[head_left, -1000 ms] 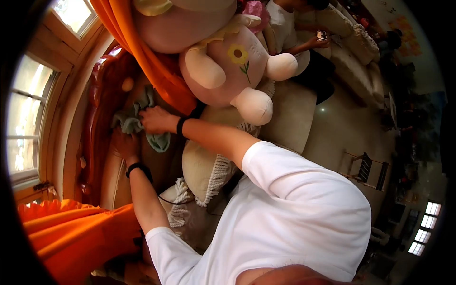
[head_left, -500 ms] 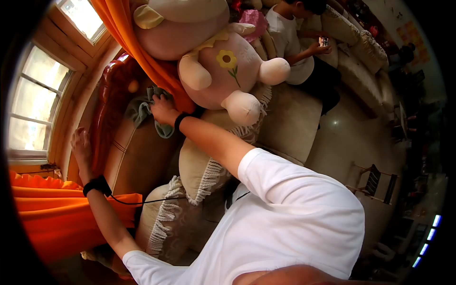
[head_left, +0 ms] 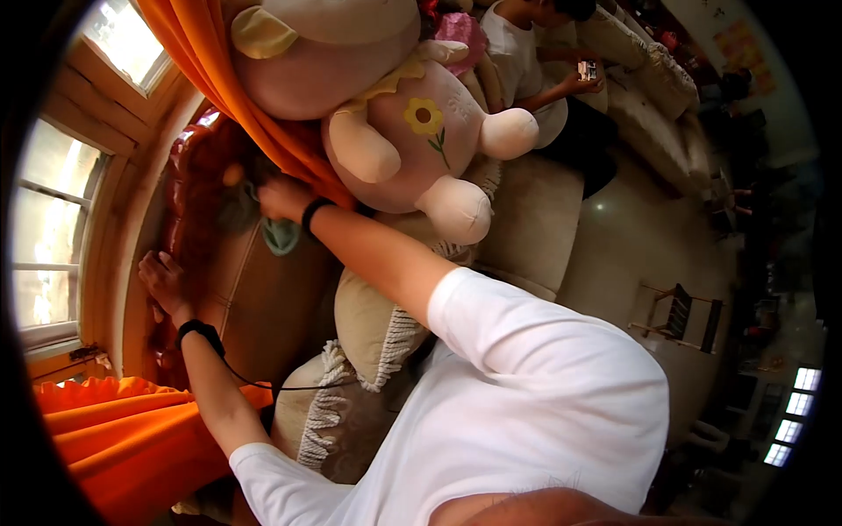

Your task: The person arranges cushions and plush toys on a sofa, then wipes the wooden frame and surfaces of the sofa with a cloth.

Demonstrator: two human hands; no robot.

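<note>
One green cloth [head_left: 279,232] (right hand [head_left: 279,198] gripping), one plush toy [head_left: 412,131], two orange curtains [head_left: 132,438]

At your nine o'clock, daylight pours through a wood-framed window [head_left: 53,228]. Orange curtains [head_left: 114,438] hang at seven. A pale glossy floor [head_left: 640,237] spreads toward three, with a folding chair [head_left: 680,316] there.

I find no legible text, label, brand or number in my head view. The plush toy [head_left: 412,114] at 12 o'clock bears only a sunflower motif, no lettering. The wall poster [head_left: 741,61] at 2 o'clock is too blurred to read.
</note>
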